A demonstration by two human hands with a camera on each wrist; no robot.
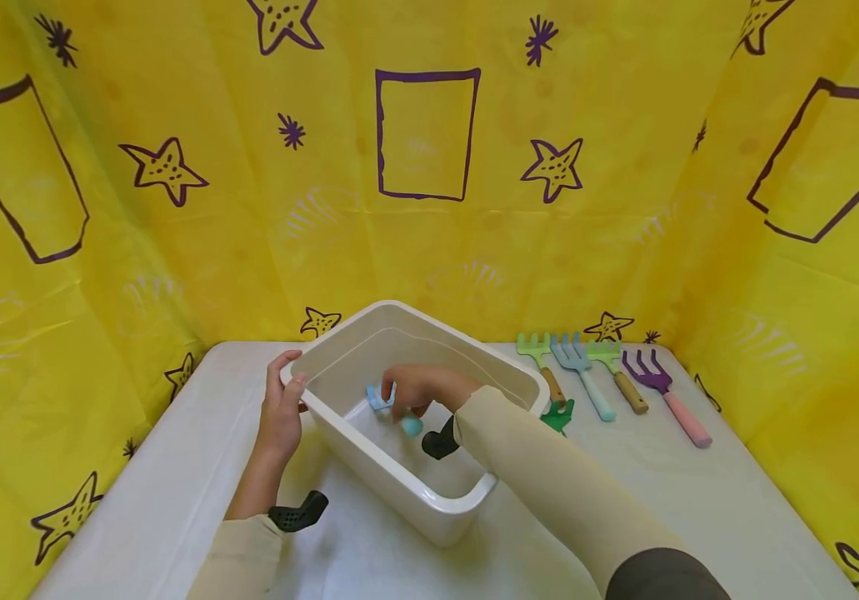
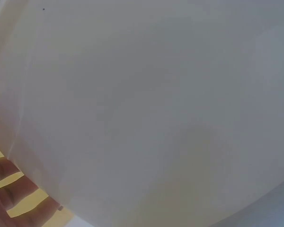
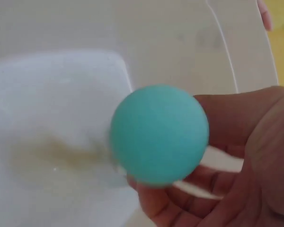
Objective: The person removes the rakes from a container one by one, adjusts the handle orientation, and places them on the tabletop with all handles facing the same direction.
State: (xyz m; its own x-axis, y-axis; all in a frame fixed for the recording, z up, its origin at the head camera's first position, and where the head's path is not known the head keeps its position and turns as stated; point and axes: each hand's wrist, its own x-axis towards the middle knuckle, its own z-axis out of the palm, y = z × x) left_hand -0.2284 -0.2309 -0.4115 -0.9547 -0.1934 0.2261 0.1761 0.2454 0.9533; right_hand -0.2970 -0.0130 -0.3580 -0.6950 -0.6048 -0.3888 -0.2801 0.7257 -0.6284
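A white plastic bin [image 1: 369, 446] stands at an angle on the table. My left hand [image 1: 282, 412] grips its left corner, thumb over the rim and fingers along the outside; in the left wrist view the fingers [image 2: 19, 194] show beside the bin wall [image 2: 132, 94]. Inside the bin, my right hand [image 1: 425, 387] holds a small hand rake with a light blue head [image 1: 378, 398] and a teal handle. The handle's rounded end [image 3: 159, 135] faces the right wrist camera, with thumb and fingers round the handle behind it.
Right of the bin lie several hand rakes: a light green one [image 1: 536, 348], a light blue one [image 1: 585, 379], another green one [image 1: 624, 385] and a purple one with a pink handle [image 1: 672, 400]. A dark green head [image 1: 558, 415] shows partly behind the bin. Yellow patterned cloth [image 1: 429, 250] surrounds the table.
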